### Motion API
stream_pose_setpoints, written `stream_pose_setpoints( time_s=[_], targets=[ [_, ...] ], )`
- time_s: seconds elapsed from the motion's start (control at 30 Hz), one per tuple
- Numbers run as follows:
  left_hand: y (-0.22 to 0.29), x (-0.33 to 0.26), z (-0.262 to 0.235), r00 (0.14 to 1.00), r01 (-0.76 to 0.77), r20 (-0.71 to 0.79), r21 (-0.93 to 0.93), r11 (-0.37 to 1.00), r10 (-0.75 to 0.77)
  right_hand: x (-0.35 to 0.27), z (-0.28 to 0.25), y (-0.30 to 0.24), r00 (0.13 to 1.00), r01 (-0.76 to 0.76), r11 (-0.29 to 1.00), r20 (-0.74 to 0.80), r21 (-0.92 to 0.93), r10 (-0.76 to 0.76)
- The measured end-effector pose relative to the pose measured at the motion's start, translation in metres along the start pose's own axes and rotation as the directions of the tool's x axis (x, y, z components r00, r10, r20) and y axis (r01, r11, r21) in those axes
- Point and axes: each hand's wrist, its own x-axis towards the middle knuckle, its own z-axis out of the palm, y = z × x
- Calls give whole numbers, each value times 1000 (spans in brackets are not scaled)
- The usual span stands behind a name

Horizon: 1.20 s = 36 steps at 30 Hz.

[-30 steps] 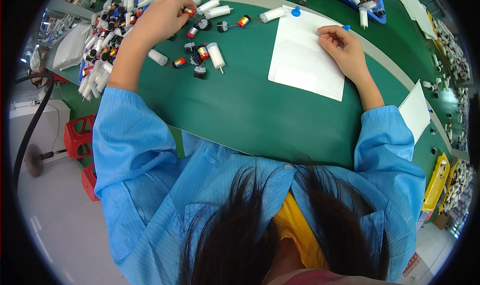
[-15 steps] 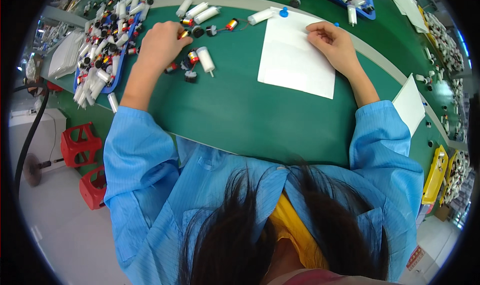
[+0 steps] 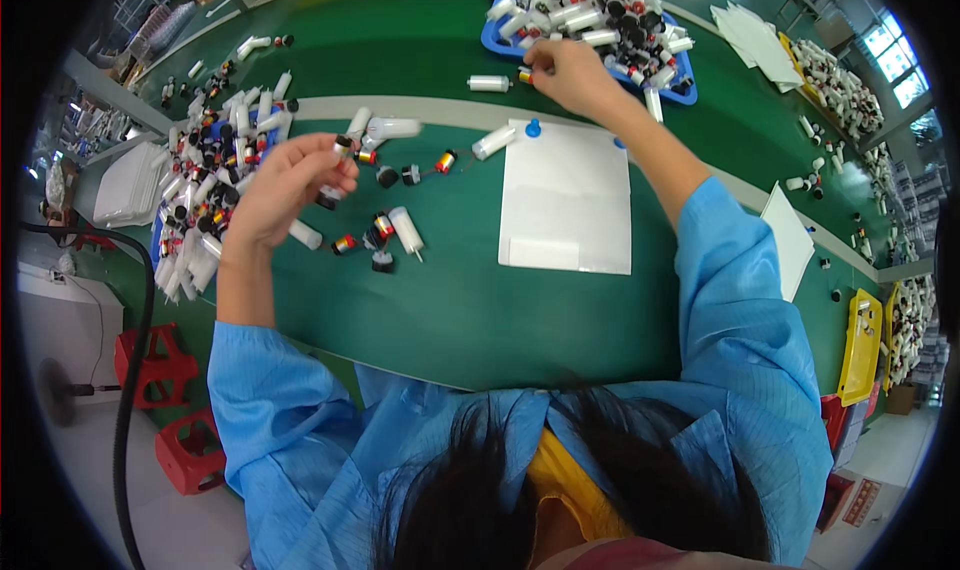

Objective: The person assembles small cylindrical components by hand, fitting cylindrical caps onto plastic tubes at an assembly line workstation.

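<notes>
My left hand, lifted over the left side of the green table, pinches a small cylindrical part with a dark end and a pale gold band. Under its fingers lie a dark piece and a white tube. Nearby are another white tube, red-and-gold cylinders and black caps. My right hand reaches to the far side, its fingertips closed on a red-and-gold cylinder. Beside that lies a white tube; whether the two are joined I cannot tell.
A blue tray heaped with tubes and caps stands beyond my right hand. Another heaped blue tray is at the left. A white sheet with blue pins lies mid-table. Red stools stand on the floor; a yellow tray is at right.
My right hand has left the white sheet and moved to the far side, onto a red-and-gold cylinder. My left hand has risen with its part. The view has shifted, showing more of the far table.
</notes>
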Motion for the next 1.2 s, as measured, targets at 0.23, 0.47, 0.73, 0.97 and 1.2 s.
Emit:
stream_pose_setpoints(
  time_s=[0.23,0.47,0.73,0.97,1.2],
  targets=[
    [-16,5,43,960,215,248,-343,914,-133,132,-79,17,920,97,995,-379,-30,-101],
    [-2,6,74,972,10,232,-207,978,39,126,-101,45,928,-58,995,-372,-80,25],
    [29,24,90,986,-99,135,-15,995,100,17,-145,26,937,-251,938,-185,238,298],
    [23,75,120,968,128,251,-570,811,24,-143,-71,2,930,-367,781,232,506,287],
    [24,63,123,938,-239,197,963,120,286,-172,-55,-27,916,-375,863,280,337,289]
  ],
)
